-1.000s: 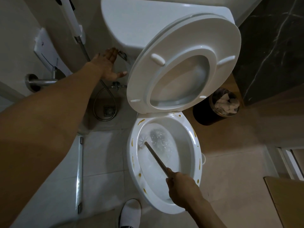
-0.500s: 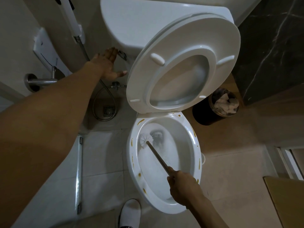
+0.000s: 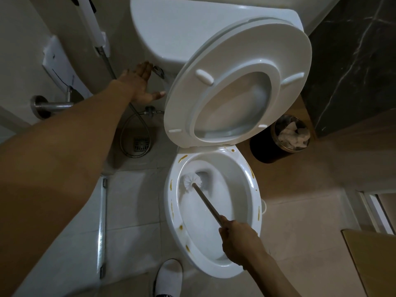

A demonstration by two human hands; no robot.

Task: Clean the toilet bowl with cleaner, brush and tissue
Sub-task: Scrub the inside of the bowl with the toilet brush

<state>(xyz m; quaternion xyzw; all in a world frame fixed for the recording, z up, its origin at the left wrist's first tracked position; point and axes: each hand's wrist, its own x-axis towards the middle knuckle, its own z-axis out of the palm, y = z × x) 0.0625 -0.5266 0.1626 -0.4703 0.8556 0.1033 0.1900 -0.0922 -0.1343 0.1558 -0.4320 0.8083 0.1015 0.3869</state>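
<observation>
Inside the toilet bowl point(image 3: 233, 168), toward its far left wall, sits the white bristle head of the toilet brush point(image 3: 192, 181), just beside the dark drain opening. Its brown handle slants from the head toward the near right and ends in the right hand point(image 3: 237, 241), whose fingers are curled tightly round the handle's end above the bowl's near right rim. Orange-brown streaks and spots dot the rim on the left, the far edge and the right side.

The seat and lid point(image 3: 237, 82) stand raised together, leaning back against the white cistern point(image 3: 192, 31), with the seat's four pale bumpers facing the camera.

The left hand point(image 3: 140, 85) reaches out to the left side of the cistern with its fingers straight and spread, holding nothing; the fingertips lie at the chrome flush lever point(image 3: 158, 70), though whether they press it I cannot tell, and the thumb points toward the raised seat.

On the left wall hang a white bidet sprayer point(image 3: 90, 24) and a metal hose point(image 3: 126, 138) that loops down over a square floor drain point(image 3: 141, 143). A steel rail point(image 3: 51, 105) juts from the wall nearby. To the right of the bowl stands a dark round bin point(image 3: 270, 151) holding crumpled tissue point(image 3: 293, 136). A white slipper point(image 3: 168, 277) shows on the tiled floor at the near edge, just left of the bowl's front.
</observation>
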